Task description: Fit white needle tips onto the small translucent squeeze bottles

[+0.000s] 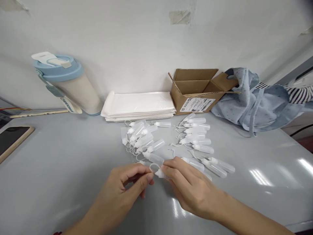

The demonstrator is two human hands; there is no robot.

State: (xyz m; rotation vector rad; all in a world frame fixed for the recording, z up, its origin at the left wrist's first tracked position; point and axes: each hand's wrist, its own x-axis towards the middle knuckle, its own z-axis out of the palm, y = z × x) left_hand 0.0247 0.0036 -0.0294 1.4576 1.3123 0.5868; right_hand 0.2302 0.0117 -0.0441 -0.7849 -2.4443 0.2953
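Note:
My right hand is closed around a small translucent dropper bottle, its white nozzle pointing left. From the bottle's neck a thin white cap strap loops over to my left hand. Thumb and forefinger of that hand pinch the strap's end right at the nozzle tip; the cap itself is hidden by the fingertips. Just beyond both hands lies a heap of similar bottles with tangled straps. More bottles lie in a looser group to the right, and a couple rest beyond my right hand, thin needle-like tips showing.
Against the wall stand a stack of white padded envelopes and an open cardboard box. A blue-lidded tumbler is at the back left, with a phone at the left edge. Blue patterned cloth drapes at the right.

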